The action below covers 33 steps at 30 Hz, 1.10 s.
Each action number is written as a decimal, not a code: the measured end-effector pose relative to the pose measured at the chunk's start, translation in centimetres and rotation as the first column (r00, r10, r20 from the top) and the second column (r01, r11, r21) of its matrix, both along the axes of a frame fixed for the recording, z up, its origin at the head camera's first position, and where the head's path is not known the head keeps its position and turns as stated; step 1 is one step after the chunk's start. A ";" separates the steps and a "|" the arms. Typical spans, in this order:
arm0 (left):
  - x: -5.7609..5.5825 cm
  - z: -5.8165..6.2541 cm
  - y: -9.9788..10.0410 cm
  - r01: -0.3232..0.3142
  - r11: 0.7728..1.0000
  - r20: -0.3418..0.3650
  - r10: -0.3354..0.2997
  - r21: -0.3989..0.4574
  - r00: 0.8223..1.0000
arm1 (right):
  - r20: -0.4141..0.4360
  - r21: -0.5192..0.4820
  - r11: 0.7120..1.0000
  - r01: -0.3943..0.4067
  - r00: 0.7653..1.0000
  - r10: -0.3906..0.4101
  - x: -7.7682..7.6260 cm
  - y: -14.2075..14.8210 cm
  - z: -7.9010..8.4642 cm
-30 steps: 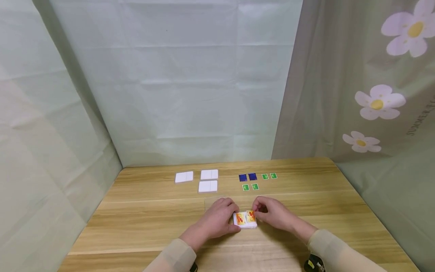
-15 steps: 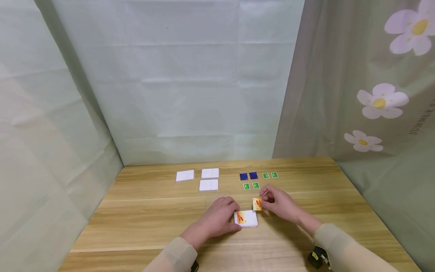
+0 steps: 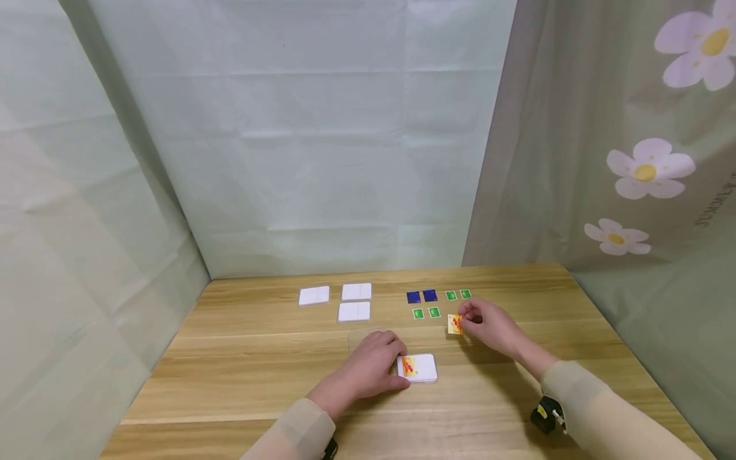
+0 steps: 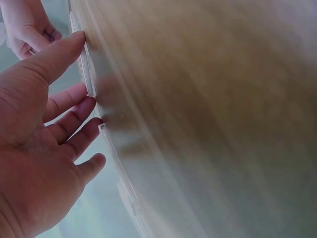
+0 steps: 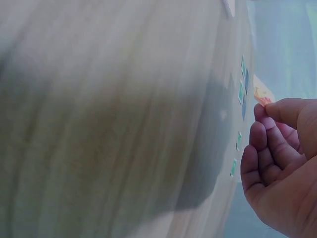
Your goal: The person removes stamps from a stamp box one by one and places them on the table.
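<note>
My right hand (image 3: 489, 327) pinches a small square orange-and-yellow picture card (image 3: 455, 324) between thumb and fingertips, raised off the table. In the right wrist view the picture card (image 5: 262, 91) juts out past the thumb tip. My left hand (image 3: 374, 363) holds a white card stack (image 3: 425, 368) by its left end, thumb at the near edge and fingers at the far edge. On the stack's left half lies a second orange picture card (image 3: 409, 366); its right half is plain white. In the left wrist view the stack (image 4: 88, 74) shows edge-on between the left thumb and fingers.
White cards (image 3: 354, 312) lie flat at the back left of the wooden table (image 3: 259, 390). Small green cards (image 3: 434, 312) and dark blue cards (image 3: 430, 295) sit at the back centre-right. A clear sheet (image 3: 356, 338) shows partly behind the left hand. Curtains (image 3: 322, 160) surround the table.
My right hand has lifted the orange picture card off the stack's right half and carried it back and to the right, toward the green cards. My left hand has stayed on the stack.
</note>
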<state>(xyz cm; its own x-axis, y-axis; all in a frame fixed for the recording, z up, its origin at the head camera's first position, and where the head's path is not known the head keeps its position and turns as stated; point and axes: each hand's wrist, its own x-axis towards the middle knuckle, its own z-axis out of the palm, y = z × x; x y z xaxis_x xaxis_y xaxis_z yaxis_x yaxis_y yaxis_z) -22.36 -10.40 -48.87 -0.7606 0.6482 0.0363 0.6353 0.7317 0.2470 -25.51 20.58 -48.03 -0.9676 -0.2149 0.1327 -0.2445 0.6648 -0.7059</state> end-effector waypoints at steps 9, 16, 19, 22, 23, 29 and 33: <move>-0.1 -0.2 -0.1 0.004 1.000 0.004 -0.004 0.001 1.000 | 0.008 0.022 1.000 0.016 1.000 -0.016 -1.8 0.6 0.3; -0.1 -0.1 -0.1 0.004 1.000 0.004 -0.004 -0.003 1.000 | 0.032 0.067 0.996 0.061 0.997 -0.063 -3.1 0.2 0.0; -0.1 0.0 -0.2 0.003 1.000 0.004 -0.003 -0.003 1.000 | 0.036 0.096 0.992 0.082 0.996 -0.086 -3.7 0.1 -0.1; -0.1 0.0 -0.2 0.005 1.000 0.003 -0.005 -0.004 1.000 | 0.026 0.121 0.988 0.093 0.995 -0.097 -4.0 0.1 -0.2; -0.1 0.0 -0.2 0.005 1.000 0.003 -0.005 -0.002 1.000 | 0.027 0.124 0.988 0.095 0.995 -0.099 -4.1 0.1 -0.2; 0.0 -0.4 -0.4 0.003 1.000 0.019 -0.003 0.004 1.000 | 0.021 0.163 0.981 0.101 0.994 -0.106 -4.3 0.0 -1.1; 0.0 -0.4 -0.2 0.005 1.000 0.012 -0.005 0.013 1.000 | -0.014 0.177 0.978 0.106 0.994 -0.105 -4.4 0.1 -1.4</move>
<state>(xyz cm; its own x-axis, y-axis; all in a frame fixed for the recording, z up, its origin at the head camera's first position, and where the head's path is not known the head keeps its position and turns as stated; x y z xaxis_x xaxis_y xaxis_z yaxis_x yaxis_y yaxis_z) -22.39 -10.65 -49.29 -0.7580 0.6513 0.0354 0.6357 0.7255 0.2639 -29.91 20.72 -49.39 -0.9856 -0.1319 0.1060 -0.1689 0.8017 -0.5733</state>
